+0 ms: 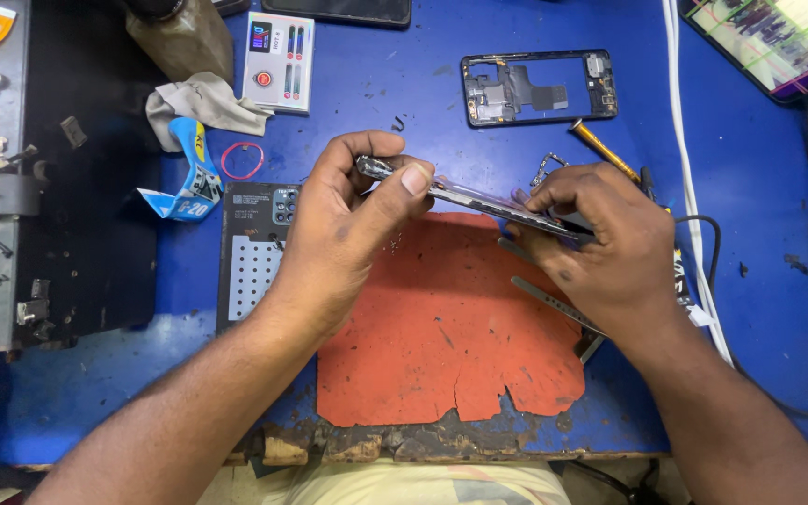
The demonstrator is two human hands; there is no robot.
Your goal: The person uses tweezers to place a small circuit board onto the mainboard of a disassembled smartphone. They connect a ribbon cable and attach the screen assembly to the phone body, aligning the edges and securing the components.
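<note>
My bench top [404, 84] is bright blue, scuffed dark in spots. The mat [451, 327] under my hands is faded orange-red with ragged edges. The phone frame [538, 88] is black with grey parts inside. There's a red rubber band [242, 161], a white cable [689, 178], a grey-white rag [203, 105], a brass-yellow screwdriver [602, 150], and a black plate [252, 252] dotted with white holes.

Phone [479, 198] was held edge-on above the mat [441, 346], left hand [348, 224] at its left end, right hand [600, 243] at its right. Mat lay on the table [759, 234]. Back cover [252, 252] lay left of the mat, partly under the left hand. Phone frame [540, 87] lay behind the hands; screwdriver [602, 148] just behind the right hand. Cable [689, 187] ran along the right.
</note>
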